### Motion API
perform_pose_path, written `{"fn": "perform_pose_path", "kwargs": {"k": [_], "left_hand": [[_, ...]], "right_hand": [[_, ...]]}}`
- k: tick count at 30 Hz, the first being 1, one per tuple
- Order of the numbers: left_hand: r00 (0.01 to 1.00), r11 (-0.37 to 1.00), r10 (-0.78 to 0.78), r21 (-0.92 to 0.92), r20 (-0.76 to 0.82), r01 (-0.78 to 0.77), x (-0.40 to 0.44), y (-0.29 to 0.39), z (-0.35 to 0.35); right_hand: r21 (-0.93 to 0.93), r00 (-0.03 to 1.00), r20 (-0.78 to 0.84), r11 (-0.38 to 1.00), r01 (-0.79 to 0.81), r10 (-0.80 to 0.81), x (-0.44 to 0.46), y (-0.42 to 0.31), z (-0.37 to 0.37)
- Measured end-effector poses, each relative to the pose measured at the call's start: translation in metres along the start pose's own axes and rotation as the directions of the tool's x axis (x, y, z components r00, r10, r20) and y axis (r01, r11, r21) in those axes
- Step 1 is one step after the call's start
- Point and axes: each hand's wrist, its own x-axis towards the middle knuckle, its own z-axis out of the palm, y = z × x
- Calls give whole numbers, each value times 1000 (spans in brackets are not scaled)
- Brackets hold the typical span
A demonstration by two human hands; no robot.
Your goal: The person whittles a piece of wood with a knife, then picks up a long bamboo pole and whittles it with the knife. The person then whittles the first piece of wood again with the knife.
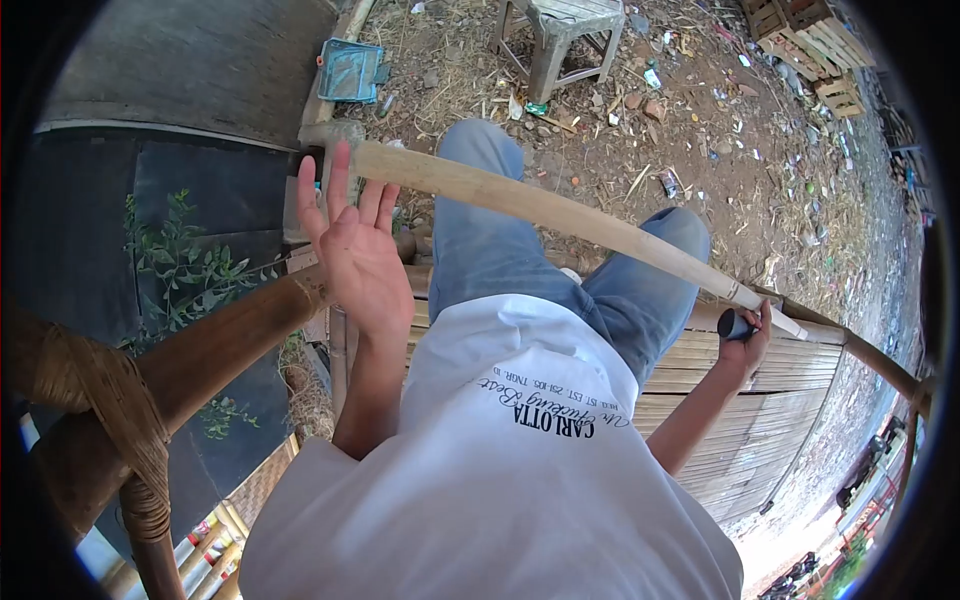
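Note:
A long, pale bamboo slat lies across both my knees, its wide end at the left and its narrow end at the right. My left hand is open beside the wide end, palm up and fingers spread. Whether it touches the slat I cannot tell. My right hand is closed around a dark, round-ended handle at the narrow end. The rest of that tool is hidden, and the slat's narrow end runs by the fingers.
I sit on a bamboo-slat bench with a thick bamboo rail at the left. Ahead are a worn stool, a blue plastic basket and wooden crates. Litter is scattered over the dirt ground. A leafy plant grows at the left.

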Motion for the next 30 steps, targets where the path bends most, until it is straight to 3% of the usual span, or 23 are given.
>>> {"fn": "perform_pose_path", "kwargs": {"k": [1, 2, 4, 5, 7, 8, 9, 12, 14, 16, 18, 21, 22, 23, 24, 25, 27, 28, 30], "left_hand": [[990, 994, -106, -19, -93, 105, -4, -12, 8], [990, 990, -134, -56, -42, 132, -9, -27, 17], [931, 929, -344, -99, 122, 356, -20, -57, 43], [918, 919, -353, -116, 181, 376, -21, -69, 59], [824, 889, -440, 46, 356, 455, -22, -88, 89], [818, 896, -422, 43, 390, 442, -20, -95, 105], [801, 886, -435, 37, 410, 462, -17, -102, 120], [809, 904, -395, 27, 436, 427, 4, -116, 160], [877, 893, -406, -90, 257, 441, 21, -123, 182], [915, 934, -324, -70, 242, 350, 49, -131, 196], [962, 954, -212, -178, 170, 242, 76, -128, 212], [962, 978, -118, -140, 247, 156, 130, -114, 239], [953, 990, -53, -107, 299, 89, 150, -109, 248], [938, 997, 7, -77, 347, 21, 170, -104, 256], [917, 997, 76, -24, 391, -72, 186, -96, 264], [891, 986, 135, 28, 434, -164, 200, -87, 271], [773, 935, 236, 81, 589, -347, 230, -78, 281], [779, 935, 231, 88, 583, -344, 240, -75, 285], [598, 843, 280, 106, 751, -528, 253, -71, 294]], "right_hand": [[3, 996, 85, 1000, -7, 6, 6, 4, 6], [28, 993, 120, 999, -17, 13, -7, 12, 29], [56, 993, 118, 998, 11, -18, -18, 26, 71], [127, 980, 200, 992, -15, -11, -3, 33, 80], [139, 953, 302, 989, -46, 2, -9, 53, 118], [147, 967, 251, 987, -70, 32, -16, 61, 140], [148, 953, 301, 985, -84, 36, -18, 71, 154], [135, 934, 345, 980, -146, 91, -19, 103, 188], [118, 915, 377, 972, -203, 145, -18, 122, 207], [100, 821, 528, 945, -311, 215, -16, 135, 223], [21, 802, 557, 962, -272, 215, -13, 150, 240], [-152, 755, 512, 908, -390, 410, -18, 150, 247], [-143, 753, 521, 910, -388, 403, -14, 154, 239], [-168, 686, 543, 863, -476, 484, -6, 159, 227], [-200, 611, 556, 804, -560, 563, -3, 162, 213], [-202, 611, 551, 801, -563, 569, -6, 158, 197], [-323, 514, 540, 728, -605, 666, -11, 147, 165], [-328, 512, 533, 722, -609, 674, -12, 145, 149], [-433, 532, 516, 740, -515, 672, -11, 140, 120]]}}
